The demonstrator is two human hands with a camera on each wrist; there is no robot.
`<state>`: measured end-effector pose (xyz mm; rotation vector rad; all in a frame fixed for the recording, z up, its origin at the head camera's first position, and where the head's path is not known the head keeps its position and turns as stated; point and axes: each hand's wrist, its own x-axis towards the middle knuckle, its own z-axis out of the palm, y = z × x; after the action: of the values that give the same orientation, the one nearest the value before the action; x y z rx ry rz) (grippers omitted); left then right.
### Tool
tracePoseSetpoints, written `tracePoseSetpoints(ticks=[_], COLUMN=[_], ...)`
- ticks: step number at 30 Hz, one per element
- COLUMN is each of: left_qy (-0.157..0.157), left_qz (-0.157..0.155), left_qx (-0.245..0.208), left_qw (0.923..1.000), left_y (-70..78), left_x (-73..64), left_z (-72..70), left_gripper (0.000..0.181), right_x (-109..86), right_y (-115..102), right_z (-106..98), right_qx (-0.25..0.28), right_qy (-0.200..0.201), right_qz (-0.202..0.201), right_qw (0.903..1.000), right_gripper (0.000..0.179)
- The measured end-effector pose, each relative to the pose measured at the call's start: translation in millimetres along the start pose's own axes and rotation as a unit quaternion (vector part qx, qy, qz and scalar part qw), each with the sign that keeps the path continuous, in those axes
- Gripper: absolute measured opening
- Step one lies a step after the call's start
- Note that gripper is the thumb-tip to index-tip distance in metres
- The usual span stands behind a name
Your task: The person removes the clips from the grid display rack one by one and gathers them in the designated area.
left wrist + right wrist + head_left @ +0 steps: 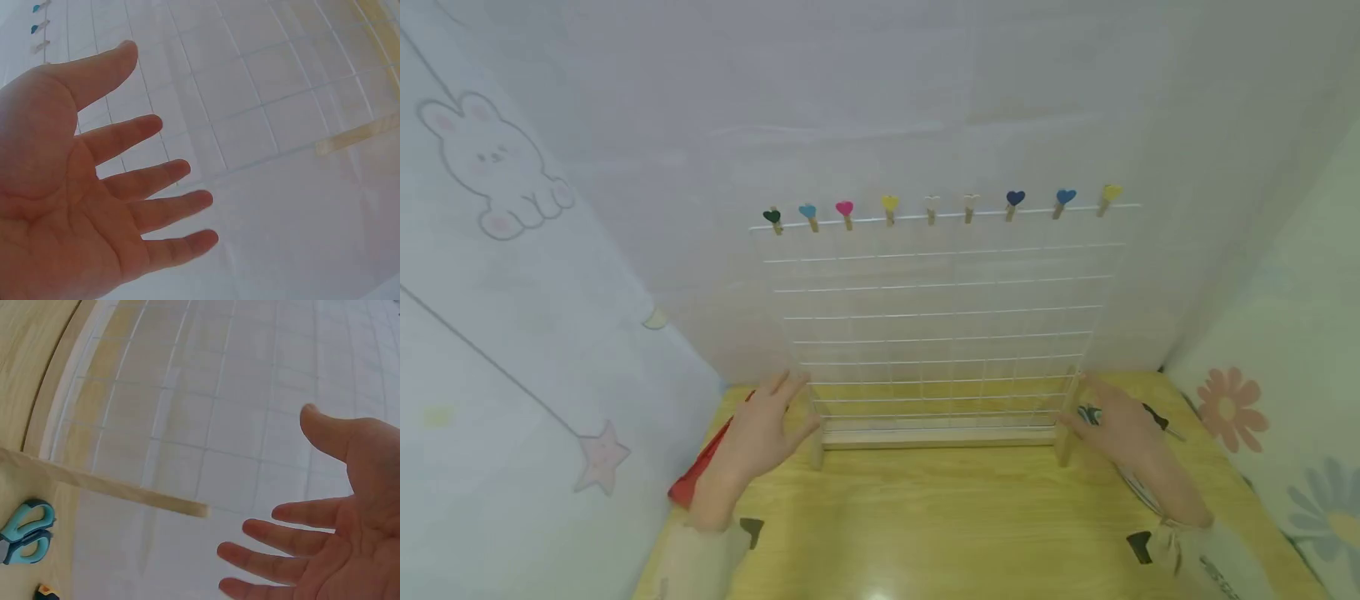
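A white wire grid panel [951, 315] stands upright in a light wooden base [940, 437] on the table. Along its top wire sits a row of small wooden clothespins with coloured hearts, among them a pink heart clothespin [846, 212] and a dark blue one [1015, 200]. My left hand [758, 433] is held beside the panel's left edge, fingers spread and palm bare in the left wrist view. Over at the right edge, my right hand [1116, 425] is likewise spread, with nothing in it. The right wrist view shows its fingers apart from the wires and the base's wooden upright [125, 489].
A red item [700, 471] lies on the table [940, 525] under the left forearm. Teal-handled scissors [28, 531] and a dark-handled tool [1156, 417] lie to the right, partly behind the right hand. White patterned cloth [512, 333] hangs around the table.
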<state>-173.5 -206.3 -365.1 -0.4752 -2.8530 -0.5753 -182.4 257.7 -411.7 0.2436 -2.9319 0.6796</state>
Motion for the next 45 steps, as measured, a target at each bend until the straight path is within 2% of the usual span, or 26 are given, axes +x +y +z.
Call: tracePoseSetpoints(ticks=[2,4,10,14,17,19,23,28,36,40,45], left_qy=[0.012,0.025,0.086,0.101,0.111,0.126,0.152,0.181,0.229,0.218,0.197], left_qz=[0.010,0.005,0.018,0.019,0.012,0.014,0.018,0.009,-0.010,-0.015,0.004], left_qx=[-0.035,-0.063,-0.065,-0.062,-0.061,-0.062,-0.065,-0.073,-0.095,-0.099,-0.115], left_qw=[0.9993,0.9977,0.9939,0.9928,0.9918,0.9900,0.9861,0.9807,0.9687,0.9708,0.9736], left_y=[-1.9,-3.0,-6.0,-6.5,-6.2,-6.5,-7.2,-6.3,2.6,10.6,18.5], left_x=[12.0,23.1,48.6,59.7,65.3,69.0,77.8,90.5,110.5,120.5,132.4], left_z=[-11.8,-25.1,-60.3,-76.1,-86.9,-94.1,-109.3,-128.7,-148.3,-151.9,-150.0], left_gripper=[0.060,0.056,0.044,0.042,0.041,0.040,0.038,0.038,0.035,0.036,0.033], right_x=[8.3,16.7,34.9,42.1,46.4,49.3,53.3,54.0,53.1,54.6,56.7], right_y=[10,19,46,61,68,72,79,87,90,89,89], right_z=[1,5,25,38,44,47,52,54,55,56,56], right_qx=[0.034,0.068,0.193,0.281,0.349,0.379,0.419,0.451,0.449,0.448,0.445], right_qy=[0.010,0.017,0.009,0.007,0.011,0.012,0.007,0.000,0.006,0.008,0.004], right_qz=[0.008,0.022,0.059,0.090,0.116,0.126,0.134,0.135,0.134,0.133,0.137], right_qw=[0.9994,0.9973,0.9794,0.9554,0.9299,0.9168,0.8979,0.8822,0.8835,0.8839,0.8850], right_gripper=[0.079,0.073,0.068,0.066,0.063,0.063,0.066,0.070,0.072,0.072,0.073])
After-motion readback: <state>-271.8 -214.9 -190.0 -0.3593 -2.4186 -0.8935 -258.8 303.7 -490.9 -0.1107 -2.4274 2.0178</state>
